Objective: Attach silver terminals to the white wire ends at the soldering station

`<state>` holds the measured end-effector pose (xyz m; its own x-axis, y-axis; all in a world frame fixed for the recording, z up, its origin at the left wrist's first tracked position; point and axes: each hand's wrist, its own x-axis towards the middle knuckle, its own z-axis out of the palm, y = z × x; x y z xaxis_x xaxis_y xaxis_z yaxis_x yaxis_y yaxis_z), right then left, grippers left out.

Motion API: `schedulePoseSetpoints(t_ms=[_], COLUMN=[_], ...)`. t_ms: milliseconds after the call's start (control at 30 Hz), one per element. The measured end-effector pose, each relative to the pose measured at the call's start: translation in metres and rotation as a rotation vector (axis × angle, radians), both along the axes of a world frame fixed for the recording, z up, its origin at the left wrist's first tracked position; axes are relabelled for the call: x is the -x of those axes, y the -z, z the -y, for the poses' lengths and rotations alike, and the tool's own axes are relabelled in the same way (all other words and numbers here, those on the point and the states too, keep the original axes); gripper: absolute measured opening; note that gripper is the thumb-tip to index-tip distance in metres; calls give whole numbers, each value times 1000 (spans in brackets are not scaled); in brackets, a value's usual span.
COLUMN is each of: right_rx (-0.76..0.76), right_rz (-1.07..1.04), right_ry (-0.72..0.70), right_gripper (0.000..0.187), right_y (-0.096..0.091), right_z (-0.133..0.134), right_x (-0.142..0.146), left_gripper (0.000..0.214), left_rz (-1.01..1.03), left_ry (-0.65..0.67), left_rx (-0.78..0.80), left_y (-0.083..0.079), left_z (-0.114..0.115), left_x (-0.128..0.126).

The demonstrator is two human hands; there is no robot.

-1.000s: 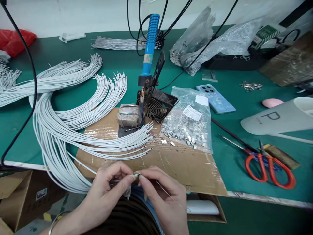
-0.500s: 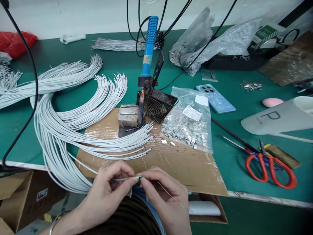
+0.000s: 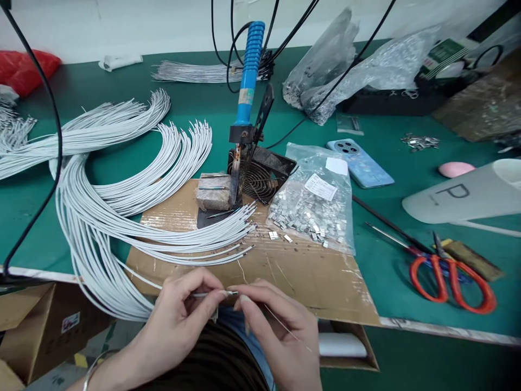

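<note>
In my left hand (image 3: 183, 317), thumb and forefinger pinch a white cable (image 3: 198, 295) just behind its dark, bare-looking tip. My right hand (image 3: 280, 331) is closed beside that tip, with its thumb and forefinger close to the cable end. A thin silvery solder wire (image 3: 241, 267) passes through the right hand and trails over its palm side. Whether the right fingertips touch the cable cannot be told. Beyond the hands, more white cables (image 3: 191, 239) fan out with their ends on the cardboard (image 3: 321, 288).
A blue-handled soldering iron (image 3: 248, 76) stands tip-down by a greyish block (image 3: 214, 198) and a small black fan (image 3: 260, 182). A clear bag (image 3: 311, 217) of small metal parts lies right of it. Red-handled scissors (image 3: 437, 277), a phone (image 3: 362, 163) and a whitish cup (image 3: 456, 195) are further right.
My right thumb and fingertips have drawn slightly right, off the cable tip, so more of the tip shows. My left hand keeps its pinch on the cable.
</note>
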<state>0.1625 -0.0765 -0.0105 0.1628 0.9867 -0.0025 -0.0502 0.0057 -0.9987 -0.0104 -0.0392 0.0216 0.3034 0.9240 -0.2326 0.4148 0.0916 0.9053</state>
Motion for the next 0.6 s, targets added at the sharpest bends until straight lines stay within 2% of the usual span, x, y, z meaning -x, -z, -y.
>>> schedulePoseSetpoints(t_ms=[200, 300, 400, 500, 600], right_rx=[-53, -108, -133, -96, -42], right_rz=[84, 124, 65, -50, -100], right_ry=[-44, -16, 76, 152, 85], right_gripper=[24, 26, 24, 23, 20], right_y=[2, 3, 8, 16, 19], right_z=[-1, -1, -1, -1, 0], right_x=[-2, -5, -11, -18, -17], left_gripper=[25, 25, 25, 24, 20], left_rz=[-70, -91, -99, -84, -48], left_ry=[31, 45, 25, -15, -50], left_rx=[-87, -109, -121, -131, -145], left_y=[4, 5, 4, 1, 0], left_z=[4, 3, 3, 4, 5], left_x=[2, 1, 1, 1, -1])
